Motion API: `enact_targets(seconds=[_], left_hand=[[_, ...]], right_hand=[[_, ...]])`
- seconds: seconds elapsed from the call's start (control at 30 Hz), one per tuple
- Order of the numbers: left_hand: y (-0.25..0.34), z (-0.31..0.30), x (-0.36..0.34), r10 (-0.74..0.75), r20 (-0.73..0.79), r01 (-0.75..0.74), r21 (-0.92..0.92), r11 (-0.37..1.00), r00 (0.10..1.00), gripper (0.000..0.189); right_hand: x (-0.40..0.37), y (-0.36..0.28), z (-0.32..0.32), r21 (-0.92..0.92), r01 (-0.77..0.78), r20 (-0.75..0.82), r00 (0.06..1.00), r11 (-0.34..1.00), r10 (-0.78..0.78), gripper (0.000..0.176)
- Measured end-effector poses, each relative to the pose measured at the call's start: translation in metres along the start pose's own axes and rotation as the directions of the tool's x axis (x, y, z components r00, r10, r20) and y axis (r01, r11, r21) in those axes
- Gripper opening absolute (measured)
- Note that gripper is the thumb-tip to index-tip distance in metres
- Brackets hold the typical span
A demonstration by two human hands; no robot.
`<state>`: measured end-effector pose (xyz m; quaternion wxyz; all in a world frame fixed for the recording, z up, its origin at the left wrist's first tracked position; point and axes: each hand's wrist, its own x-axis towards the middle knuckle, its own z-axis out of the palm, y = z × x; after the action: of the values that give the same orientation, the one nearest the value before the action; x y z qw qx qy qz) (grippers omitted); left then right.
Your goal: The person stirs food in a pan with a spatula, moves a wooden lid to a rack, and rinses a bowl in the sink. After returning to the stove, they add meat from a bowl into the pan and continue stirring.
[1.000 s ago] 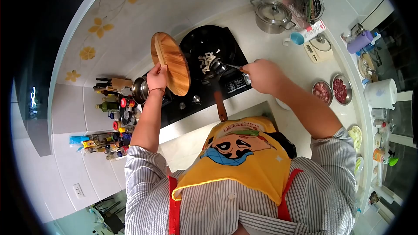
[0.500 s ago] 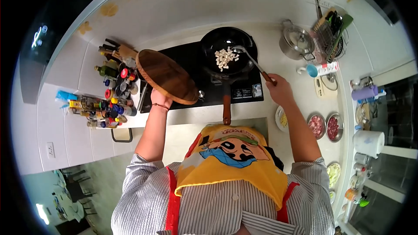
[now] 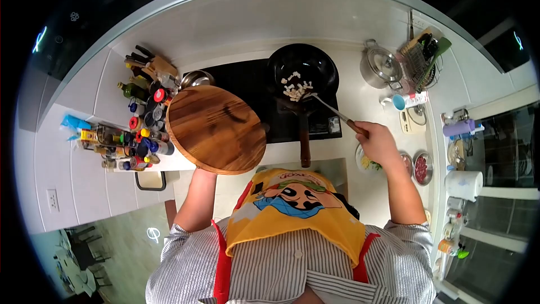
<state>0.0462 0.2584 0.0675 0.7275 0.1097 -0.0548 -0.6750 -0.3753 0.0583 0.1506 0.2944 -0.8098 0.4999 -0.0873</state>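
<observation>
My left hand (image 3: 205,173) is under a round wooden lid (image 3: 216,129), holding it up left of the wok; its fingers are hidden by the lid. The fingers of my right hand (image 3: 376,141) are wrapped round the wooden end of a metal spatula (image 3: 337,114). The spatula's blade is inside the black wok (image 3: 323,70), touching or close to small whitish diced pieces (image 3: 298,91) near the wok's front wall. The wok rests on the black stovetop (image 3: 242,70), its wooden handle (image 3: 305,146) pointing toward me.
Bottles and jars (image 3: 152,107) crowd the left counter beside a knife block (image 3: 160,66). A lidded steel pot (image 3: 379,67) stands to the right. A plate of chopped food (image 3: 367,160) and a metal bowl of red meat (image 3: 423,168) lie near my right arm.
The lid has come closer to me and turned its broad face up. My right hand has drawn the spatula toward the wok's front. The white pieces have shifted and spread.
</observation>
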Motion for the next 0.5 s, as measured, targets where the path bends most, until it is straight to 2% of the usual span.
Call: enact_targets(seconds=[0.03,0.1,0.13,0.17,0.23,0.27,0.3,0.37,0.4,0.43,0.5], left_hand=[[0.004,0.001,0.0,-0.021,0.008,0.021,-0.004,1.0,1.0,0.054],[0.01,0.001,-0.001,-0.059,0.02,0.059,-0.008,0.998,0.998,0.054],[0.013,0.001,-0.001,-0.081,0.025,0.081,-0.008,0.997,0.996,0.054],[0.015,0.002,-0.002,-0.098,0.032,0.099,-0.007,0.995,0.995,0.053],[0.018,0.003,-0.001,-0.135,0.043,0.136,-0.003,0.991,0.99,0.053],[0.018,0.004,0.002,-0.154,0.047,0.154,0.0,0.988,0.987,0.053],[0.017,0.005,0.003,-0.169,0.054,0.169,-0.001,0.986,0.984,0.053],[0.009,0.007,0.01,-0.204,0.063,0.205,-0.008,0.979,0.977,0.053],[0.004,0.009,0.011,-0.217,0.069,0.219,-0.011,0.976,0.974,0.053],[-0.003,0.012,0.015,-0.23,0.075,0.232,-0.013,0.973,0.97,0.053],[-0.021,0.019,0.023,-0.253,0.087,0.255,-0.013,0.967,0.964,0.053]], right_hand=[[-0.002,0.0,0.015,0.002,-0.013,-0.012,1.0,1.0,0.013,0.036],[-0.006,0.003,0.049,-0.017,-0.01,-0.14,0.99,1.0,0.008,0.037],[-0.011,0.007,0.065,-0.018,0.04,-0.231,0.972,0.999,-0.043,0.035],[-0.019,0.012,0.077,-0.015,0.026,-0.243,0.97,1.0,-0.029,0.035],[-0.037,0.013,0.096,0.281,-0.205,-0.222,0.937,0.938,0.271,0.034],[-0.044,0.038,0.118,0.362,-0.161,-0.269,0.925,0.918,0.269,0.035],[-0.051,0.039,0.126,0.365,-0.173,-0.276,0.918,0.915,0.284,0.035],[-0.066,0.048,0.136,0.718,-0.291,-0.035,0.892,0.632,0.45,0.038],[-0.073,0.04,0.135,0.779,-0.353,0.056,0.862,0.518,0.504,0.038],[-0.077,0.043,0.135,0.781,-0.353,0.053,0.86,0.515,0.508,0.038],[-0.08,0.051,0.137,0.833,-0.405,0.179,0.842,0.376,0.509,0.036]])
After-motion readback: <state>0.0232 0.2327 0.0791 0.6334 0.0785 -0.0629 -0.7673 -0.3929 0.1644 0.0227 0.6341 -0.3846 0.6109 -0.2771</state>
